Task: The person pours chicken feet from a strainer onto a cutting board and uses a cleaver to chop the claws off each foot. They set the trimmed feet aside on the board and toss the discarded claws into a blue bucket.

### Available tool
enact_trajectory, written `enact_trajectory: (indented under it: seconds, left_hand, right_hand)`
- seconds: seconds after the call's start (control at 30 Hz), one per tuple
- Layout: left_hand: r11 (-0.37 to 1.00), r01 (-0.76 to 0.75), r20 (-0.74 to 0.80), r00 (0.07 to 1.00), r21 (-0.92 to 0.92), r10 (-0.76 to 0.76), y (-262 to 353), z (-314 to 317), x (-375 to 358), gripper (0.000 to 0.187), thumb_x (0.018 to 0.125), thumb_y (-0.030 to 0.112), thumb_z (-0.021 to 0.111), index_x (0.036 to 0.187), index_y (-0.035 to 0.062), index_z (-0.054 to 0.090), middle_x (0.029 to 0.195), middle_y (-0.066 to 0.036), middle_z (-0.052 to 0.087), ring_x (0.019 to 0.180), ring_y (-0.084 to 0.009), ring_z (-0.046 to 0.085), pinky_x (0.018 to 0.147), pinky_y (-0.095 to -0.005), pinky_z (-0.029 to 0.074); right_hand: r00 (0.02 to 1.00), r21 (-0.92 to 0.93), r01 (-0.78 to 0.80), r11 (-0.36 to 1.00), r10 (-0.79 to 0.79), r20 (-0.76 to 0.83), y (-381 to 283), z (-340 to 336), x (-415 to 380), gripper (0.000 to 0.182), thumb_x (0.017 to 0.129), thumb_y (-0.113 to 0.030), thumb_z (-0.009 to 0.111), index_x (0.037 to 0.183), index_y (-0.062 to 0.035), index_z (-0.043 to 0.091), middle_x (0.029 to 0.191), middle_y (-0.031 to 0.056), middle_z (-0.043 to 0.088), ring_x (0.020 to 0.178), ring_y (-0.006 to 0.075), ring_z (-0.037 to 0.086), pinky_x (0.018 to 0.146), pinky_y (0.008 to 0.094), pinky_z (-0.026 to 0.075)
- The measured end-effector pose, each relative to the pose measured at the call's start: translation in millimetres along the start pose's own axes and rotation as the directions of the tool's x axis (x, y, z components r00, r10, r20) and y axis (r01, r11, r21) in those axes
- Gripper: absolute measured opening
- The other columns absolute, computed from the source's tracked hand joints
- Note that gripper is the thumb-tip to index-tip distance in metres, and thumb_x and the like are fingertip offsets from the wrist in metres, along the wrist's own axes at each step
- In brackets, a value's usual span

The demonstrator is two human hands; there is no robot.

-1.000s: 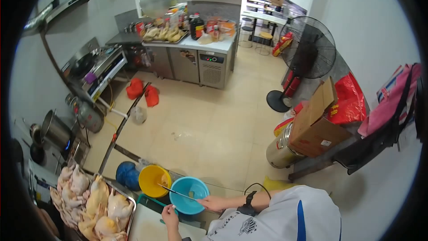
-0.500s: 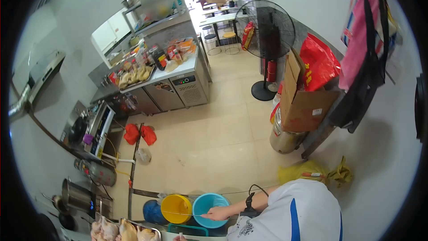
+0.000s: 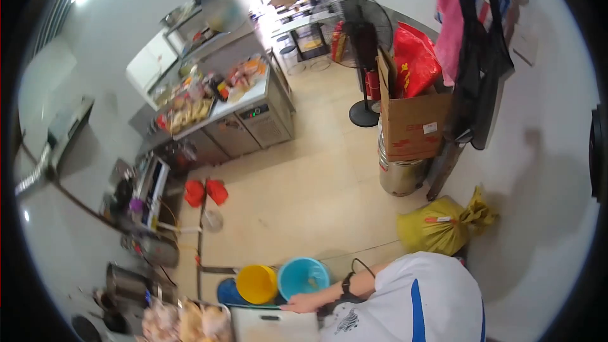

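My right hand (image 3: 303, 303) reaches in from the right, its fingers drawn together, at the far edge of a white cutting board (image 3: 275, 325). What it holds, if anything, is too small to make out. Just beyond it stands a light blue bucket (image 3: 294, 270), with a yellow bucket (image 3: 256, 284) to its left. Plucked poultry (image 3: 190, 322) lies in a tray left of the board. My left hand is out of view.
A blue bag (image 3: 228, 292) lies beside the yellow bucket. To the right are a tied yellow bag (image 3: 437, 227) and a cardboard box (image 3: 415, 128) on a metal drum (image 3: 402, 177). Farther off stand a fan (image 3: 361, 38) and a counter (image 3: 253, 98) with food and bottles.
The view has shifted and tilted, bringing more of the cutting board into sight. The thin long object at my right hand no longer shows clearly. My left hand has dropped out of view.
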State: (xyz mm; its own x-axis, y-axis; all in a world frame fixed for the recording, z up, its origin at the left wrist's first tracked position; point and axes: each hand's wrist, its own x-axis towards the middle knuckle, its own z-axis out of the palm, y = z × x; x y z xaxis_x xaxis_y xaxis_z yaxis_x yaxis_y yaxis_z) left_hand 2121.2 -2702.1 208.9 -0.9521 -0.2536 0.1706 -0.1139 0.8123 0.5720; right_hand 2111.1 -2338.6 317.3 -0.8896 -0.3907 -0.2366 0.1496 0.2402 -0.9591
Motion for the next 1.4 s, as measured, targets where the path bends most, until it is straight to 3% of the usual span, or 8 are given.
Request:
enact_trajectory:
  seconds: [0.07, 0.13, 0.23, 0.4, 0.83, 1.1, 1.2, 1.4]
  left_hand:
    - [0.965, -0.188, -0.079, 0.976, 0.181, 0.205, -18.9, 1.7, -30.7, 0.037, 0.099, 0.021, 0.06, 0.128, -0.0019, 0.059, 0.112, -0.018, 0.069, 0.095, -0.0334, 0.067, 0.085, -0.042, 0.056]
    - [0.697, 0.524, 0.389, 0.847, -0.489, -0.363, 130.5, -68.3, -61.7, 0.042, 0.097, 0.022, 0.062, 0.132, -0.0009, 0.056, 0.132, -0.027, 0.058, 0.12, -0.0396, 0.057, 0.103, -0.0497, 0.048]
    - [0.984, 0.169, 0.085, 0.981, 0.052, -0.173, 57.4, -20.6, -53.7, 0.039, 0.089, 0.02, 0.067, 0.122, -0.0001, 0.063, 0.117, -0.024, 0.064, 0.11, -0.0391, 0.061, 0.097, -0.0464, 0.047]
    - [0.993, 0.079, -0.158, 0.983, -0.085, -0.092, 56.5, -14.9, -89.6, 0.025, 0.082, 0.011, 0.069, 0.103, 0.0003, 0.06, 0.1, -0.02, 0.063, 0.096, -0.0396, 0.061, 0.083, -0.0456, 0.05]
    - [0.898, 0.353, -0.267, 0.868, -0.261, -0.419, 95.0, -33.7, -107.3, 0.027, 0.083, 0.01, 0.07, 0.108, 0.0051, 0.064, 0.106, -0.012, 0.065, 0.083, -0.0312, 0.065, 0.075, -0.0398, 0.053]
    - [0.809, 0.511, -0.465, 0.663, -0.291, -0.587, 94.9, -65.0, -152.2, 0.029, 0.082, 0.004, 0.062, 0.112, 0.0048, 0.06, 0.104, -0.013, 0.061, 0.076, -0.0251, 0.06, 0.069, -0.0364, 0.05]
    - [0.816, 0.51, -0.568, 0.6, -0.271, -0.563, 94.2, -64.1, -156.4, 0.03, 0.081, 0.002, 0.059, 0.11, 0.005, 0.059, 0.104, -0.014, 0.06, 0.084, -0.0291, 0.061, 0.074, -0.0377, 0.05]
    - [0.949, 0.286, -0.456, 0.833, -0.132, -0.315, 98.9, -42.6, -131.6, 0.029, 0.079, 0.004, 0.065, 0.107, 0.0056, 0.06, 0.107, -0.015, 0.06, 0.103, -0.037, 0.059, 0.087, -0.0435, 0.05]
  right_hand:
    - [0.965, -0.022, 0.257, 0.966, -0.257, -0.048, 8.4, 7.4, -9.6, 0.069, 0.105, -0.057, 0.041, 0.077, 0.0018, 0.063, 0.063, 0.0122, 0.059, 0.053, 0.0266, 0.052, 0.054, 0.0442, 0.047]
    - [0.986, 0.104, 0.113, 0.988, -0.124, 0.113, 8.8, 16.3, -20.2, 0.056, 0.106, -0.049, 0.045, 0.093, 0.0005, 0.068, 0.085, 0.0114, 0.071, 0.074, 0.0239, 0.059, 0.069, 0.0441, 0.05]
    - [0.729, -0.405, 0.657, 0.636, -0.674, 0.123, 50.3, 33.2, -8.9, 0.019, 0.089, -0.017, 0.054, 0.095, -0.0011, 0.063, 0.085, 0.0187, 0.064, 0.086, 0.0272, 0.062, 0.078, 0.0451, 0.052]
    - [0.913, 0.064, -0.384, 0.921, 0.368, 0.177, -13.4, 34.1, -32.8, 0.058, 0.108, -0.05, 0.041, 0.072, -0.0063, 0.055, 0.056, 0.0026, 0.05, 0.044, 0.0129, 0.045, 0.043, 0.031, 0.035]
    - [0.81, -0.151, -0.237, 0.96, 0.281, 0.515, -30.6, 99.0, 36.6, 0.058, 0.109, -0.052, 0.031, 0.078, -0.007, 0.051, 0.056, 0.0005, 0.047, 0.04, 0.01, 0.042, 0.038, 0.0263, 0.034]
    - [0.829, 0.207, 0.335, 0.919, -0.392, 0.4, -102.1, 140.1, 62.7, 0.065, 0.108, -0.056, 0.03, 0.073, -0.0057, 0.051, 0.051, 0.0023, 0.045, 0.041, 0.0132, 0.044, 0.041, 0.0288, 0.036]
    - [0.882, -0.409, 0.052, 0.911, 0.15, 0.446, 5.4, 149.7, 62.6, 0.067, 0.107, -0.056, 0.033, 0.068, -0.0053, 0.052, 0.051, 0.0047, 0.047, 0.041, 0.0156, 0.048, 0.041, 0.0312, 0.039]
    - [0.89, -0.38, 0.047, 0.924, 0.134, 0.436, 6.9, 142.5, 59.2, 0.069, 0.107, -0.057, 0.035, 0.065, -0.005, 0.052, 0.052, 0.0051, 0.048, 0.04, 0.017, 0.05, 0.041, 0.0334, 0.041]
